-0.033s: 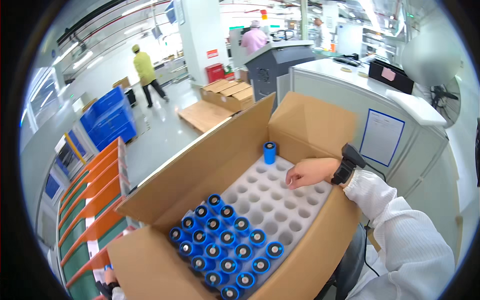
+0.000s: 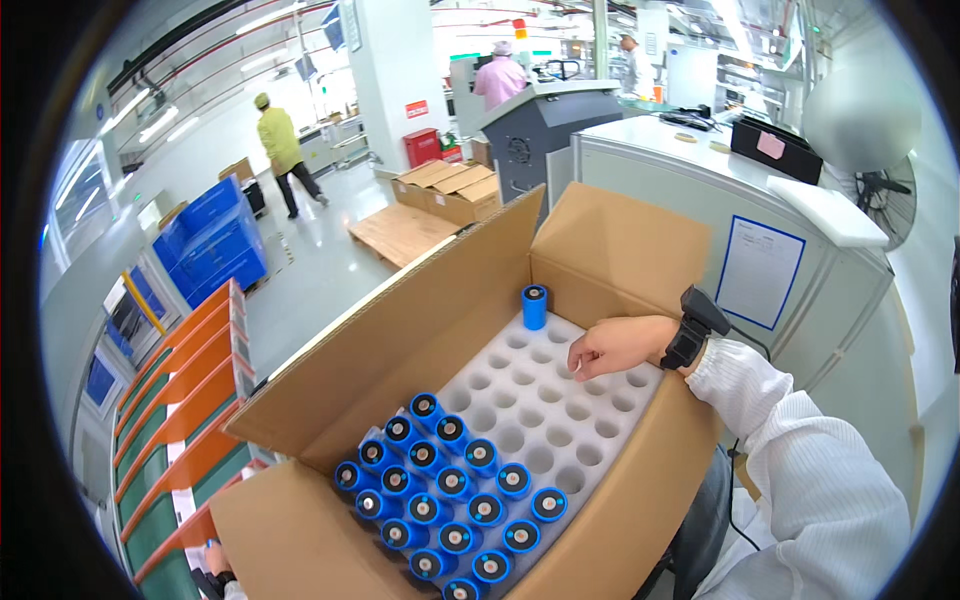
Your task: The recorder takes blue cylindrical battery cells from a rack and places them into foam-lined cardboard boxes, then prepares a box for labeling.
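Observation:
An open cardboard box (image 2: pixel 400 330) stands in front of me with a white foam tray (image 2: pixel 548 412) full of round holes inside. Several blue cylindrical cells (image 2: pixel 426 510) with black ring tops stand upright in the tray's near-left part. A single blue cell (image 2: pixel 535 308) stands at its far corner. Above the far right holes, my right hand (image 2: pixel 612 346) has its fingers curled together, pointing down; whatever is in them, if anything, is hidden. Low at the left, my left hand (image 2: pixel 216 562) is beside the box flap over a green conveyor belt (image 2: pixel 170 565), its fingers mostly hidden.
Orange dividers (image 2: pixel 190 390) cross the conveyor on the left. Blue crates (image 2: pixel 210 240) and a wooden pallet (image 2: pixel 405 232) with cartons stand beyond. A white cabinet (image 2: pixel 660 180) is to the right, a fan (image 2: pixel 885 200) behind it. Other people are farther back.
The whole view has shifted slightly, and the picture is sharper. Both hands and the cells keep their places relative to the box.

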A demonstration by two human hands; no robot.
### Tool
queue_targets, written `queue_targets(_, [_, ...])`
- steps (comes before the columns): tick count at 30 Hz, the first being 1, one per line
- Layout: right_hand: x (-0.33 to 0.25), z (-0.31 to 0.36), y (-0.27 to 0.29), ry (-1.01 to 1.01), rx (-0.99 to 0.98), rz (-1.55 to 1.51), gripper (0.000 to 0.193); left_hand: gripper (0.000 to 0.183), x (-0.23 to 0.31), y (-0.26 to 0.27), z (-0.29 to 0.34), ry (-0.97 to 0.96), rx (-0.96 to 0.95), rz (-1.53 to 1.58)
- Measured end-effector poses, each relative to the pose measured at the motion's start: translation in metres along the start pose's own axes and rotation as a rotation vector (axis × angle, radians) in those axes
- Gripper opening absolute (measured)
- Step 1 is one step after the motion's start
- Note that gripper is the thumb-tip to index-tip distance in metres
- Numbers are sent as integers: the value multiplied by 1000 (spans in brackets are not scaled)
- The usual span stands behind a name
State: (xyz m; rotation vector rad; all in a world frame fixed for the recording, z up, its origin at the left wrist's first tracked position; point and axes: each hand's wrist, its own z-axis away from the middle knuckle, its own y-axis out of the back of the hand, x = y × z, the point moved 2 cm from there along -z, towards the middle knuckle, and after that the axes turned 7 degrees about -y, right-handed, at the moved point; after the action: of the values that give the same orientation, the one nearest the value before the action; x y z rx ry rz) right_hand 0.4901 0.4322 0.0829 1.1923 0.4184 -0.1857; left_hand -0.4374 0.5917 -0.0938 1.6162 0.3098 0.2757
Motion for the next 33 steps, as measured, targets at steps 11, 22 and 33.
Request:
queue_targets(11, [-2, 11, 5, -61, -38, -9, 35, 70, 82, 11, 13, -39, -161, 175])
queue_targets(22, [3, 18, -3, -3, 30, -104, 33, 46, 134, 196, 113, -8, 438, 1426])
queue_targets(33, [-131, 35, 8, 591, -24, -989, 47, 44, 362, 383, 345, -701, -242, 1937])
